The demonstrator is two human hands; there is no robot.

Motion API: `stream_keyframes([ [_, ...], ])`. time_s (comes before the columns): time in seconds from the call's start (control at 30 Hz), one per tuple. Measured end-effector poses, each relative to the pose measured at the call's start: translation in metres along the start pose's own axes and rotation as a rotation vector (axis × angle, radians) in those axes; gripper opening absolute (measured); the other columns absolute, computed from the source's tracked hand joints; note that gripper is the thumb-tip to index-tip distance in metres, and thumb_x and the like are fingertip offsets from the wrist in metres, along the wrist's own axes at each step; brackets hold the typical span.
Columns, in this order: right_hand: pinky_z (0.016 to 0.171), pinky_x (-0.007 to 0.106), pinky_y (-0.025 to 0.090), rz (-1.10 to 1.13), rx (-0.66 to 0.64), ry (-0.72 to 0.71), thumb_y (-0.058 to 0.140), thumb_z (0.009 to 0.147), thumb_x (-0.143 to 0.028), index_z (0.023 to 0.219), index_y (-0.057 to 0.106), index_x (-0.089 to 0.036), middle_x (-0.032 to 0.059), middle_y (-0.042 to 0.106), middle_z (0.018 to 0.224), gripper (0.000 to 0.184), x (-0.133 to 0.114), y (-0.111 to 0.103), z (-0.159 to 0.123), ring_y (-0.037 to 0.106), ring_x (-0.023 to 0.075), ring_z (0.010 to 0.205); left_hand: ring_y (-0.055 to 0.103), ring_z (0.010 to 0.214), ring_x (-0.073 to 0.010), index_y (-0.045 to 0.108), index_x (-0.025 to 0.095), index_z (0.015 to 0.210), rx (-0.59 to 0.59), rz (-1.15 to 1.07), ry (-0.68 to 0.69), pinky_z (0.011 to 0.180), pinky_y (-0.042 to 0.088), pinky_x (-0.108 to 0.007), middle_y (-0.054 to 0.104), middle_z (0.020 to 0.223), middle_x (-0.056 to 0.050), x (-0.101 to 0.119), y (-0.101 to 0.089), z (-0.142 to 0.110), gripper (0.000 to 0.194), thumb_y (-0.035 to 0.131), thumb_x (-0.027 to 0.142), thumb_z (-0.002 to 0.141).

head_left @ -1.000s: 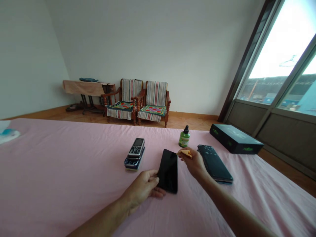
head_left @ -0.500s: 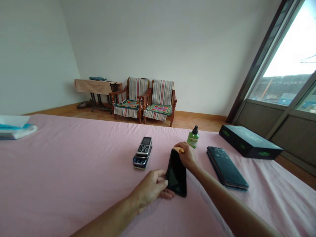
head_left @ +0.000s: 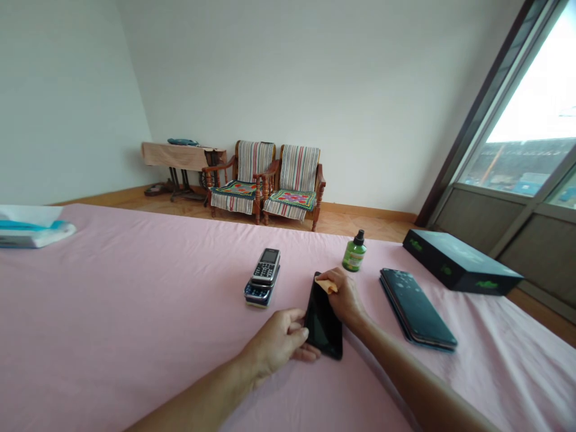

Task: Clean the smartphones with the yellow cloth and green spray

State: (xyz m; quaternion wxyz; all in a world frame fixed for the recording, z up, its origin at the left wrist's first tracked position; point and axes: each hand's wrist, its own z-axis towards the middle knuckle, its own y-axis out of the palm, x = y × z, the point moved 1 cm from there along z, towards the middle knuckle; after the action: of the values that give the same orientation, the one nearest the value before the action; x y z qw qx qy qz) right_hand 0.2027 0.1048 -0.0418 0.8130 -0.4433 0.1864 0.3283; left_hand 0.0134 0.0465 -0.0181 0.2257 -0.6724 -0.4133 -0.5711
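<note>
A black tablet (head_left: 324, 327) with a dark, glossy screen is tilted slightly above the pink cloth. My left hand (head_left: 281, 339) grips its left edge, thumb at the front and fingers underneath. Pinched in my right hand (head_left: 344, 294) is a small orange cloth (head_left: 328, 286), pressed on the tablet's upper part. Left of the tablet, a silver keypad phone (head_left: 266, 266) lies on top of a dark blue phone (head_left: 258, 292). A green bottle (head_left: 354, 255) with a black cap stands just beyond my right hand.
To the right lie stacked tablets (head_left: 418, 309), with a flat black box (head_left: 461, 264) behind them. A tissue pack (head_left: 36, 234) sits at the far left of the pink sheet (head_left: 135, 300). Two wooden chairs (head_left: 297, 180) and a covered table (head_left: 175, 156) stand by the wall.
My right hand has slid a little down the tablet's screen with the orange cloth. My left hand keeps its hold. The whole view has shifted slightly.
</note>
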Motion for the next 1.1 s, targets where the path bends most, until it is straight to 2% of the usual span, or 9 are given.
stream_keyframes([
  [0.33, 0.073, 0.030, 0.044, 0.073, -0.060, -0.034, 0.045, 0.059, 0.004, 0.086, 0.070, -0.020, 0.0048, 0.064, 0.085, 0.044, -0.029, -0.005, -0.028, 0.059, 0.0200, 0.083, 0.072, 0.070, -0.0172, 0.058, 0.006, 0.112, 0.009, -0.036, -0.008, 0.073, 0.056, -0.031, 0.071, 0.086, -0.011, 0.000, 0.000, 0.002, 0.026, 0.051, 0.008, 0.087],
  [0.57, 0.070, 0.029, 0.044, 0.145, -0.110, -0.055, 0.046, 0.061, 0.006, 0.088, 0.069, -0.020, 0.0048, 0.063, 0.086, 0.044, -0.050, -0.011, -0.056, 0.058, 0.0184, 0.081, 0.070, 0.064, -0.0149, 0.059, 0.008, 0.108, 0.023, -0.071, 0.008, 0.071, 0.055, -0.031, 0.070, 0.088, -0.011, -0.003, 0.000, 0.003, 0.025, 0.049, 0.024, 0.092],
  [0.73, 0.069, 0.028, 0.045, 0.250, -0.185, -0.019, 0.050, 0.063, 0.006, 0.089, 0.070, -0.020, 0.0053, 0.063, 0.088, 0.042, -0.075, -0.023, -0.081, 0.059, 0.0177, 0.081, 0.068, 0.068, -0.0179, 0.063, 0.010, 0.098, 0.018, -0.052, 0.050, 0.069, 0.055, -0.031, 0.069, 0.079, -0.007, -0.003, -0.001, 0.002, 0.032, 0.059, 0.039, 0.085],
  [0.87, 0.069, 0.026, 0.047, 0.323, -0.299, -0.041, 0.046, 0.061, 0.006, 0.088, 0.073, -0.022, 0.0039, 0.065, 0.088, 0.048, -0.081, -0.035, -0.081, 0.062, 0.0164, 0.082, 0.066, 0.069, -0.0180, 0.064, 0.011, 0.094, 0.010, -0.013, 0.076, 0.066, 0.053, -0.029, 0.067, 0.075, -0.005, -0.002, 0.000, 0.002, 0.034, 0.065, 0.042, 0.079],
  [0.9, 0.069, 0.026, 0.048, 0.314, -0.285, -0.047, 0.045, 0.060, 0.006, 0.089, 0.073, -0.023, 0.0037, 0.065, 0.088, 0.050, -0.077, -0.037, -0.077, 0.063, 0.0165, 0.081, 0.066, 0.068, -0.0176, 0.064, 0.011, 0.094, 0.010, 0.001, 0.077, 0.066, 0.053, -0.029, 0.067, 0.076, -0.005, -0.002, 0.001, 0.002, 0.034, 0.065, 0.041, 0.078],
  [0.97, 0.068, 0.027, 0.048, 0.235, -0.170, -0.022, 0.045, 0.061, 0.003, 0.089, 0.073, -0.023, 0.0035, 0.066, 0.086, 0.048, -0.062, -0.042, -0.062, 0.063, 0.0170, 0.080, 0.066, 0.065, -0.0168, 0.062, 0.012, 0.099, 0.017, 0.041, 0.082, 0.064, 0.053, -0.029, 0.066, 0.077, -0.005, -0.001, 0.002, 0.002, 0.032, 0.065, 0.035, 0.078],
  [1.03, 0.068, 0.027, 0.048, 0.091, -0.003, 0.079, 0.047, 0.063, -0.001, 0.084, 0.073, -0.022, 0.0032, 0.068, 0.082, 0.039, -0.040, -0.043, -0.043, 0.063, 0.0176, 0.076, 0.064, 0.062, -0.0158, 0.061, 0.011, 0.101, 0.031, 0.099, 0.094, 0.056, 0.051, -0.026, 0.065, 0.075, -0.004, -0.002, 0.004, 0.002, 0.030, 0.065, 0.025, 0.074],
  [1.1, 0.069, 0.030, 0.048, 0.030, 0.077, 0.139, 0.047, 0.064, -0.003, 0.082, 0.073, -0.020, 0.0047, 0.068, 0.081, 0.036, -0.019, -0.042, -0.026, 0.063, 0.0193, 0.075, 0.061, 0.058, -0.0140, 0.060, 0.010, 0.101, 0.043, 0.170, 0.108, 0.050, 0.046, -0.021, 0.062, 0.071, -0.001, -0.002, 0.006, 0.001, 0.034, 0.064, 0.013, 0.067],
])
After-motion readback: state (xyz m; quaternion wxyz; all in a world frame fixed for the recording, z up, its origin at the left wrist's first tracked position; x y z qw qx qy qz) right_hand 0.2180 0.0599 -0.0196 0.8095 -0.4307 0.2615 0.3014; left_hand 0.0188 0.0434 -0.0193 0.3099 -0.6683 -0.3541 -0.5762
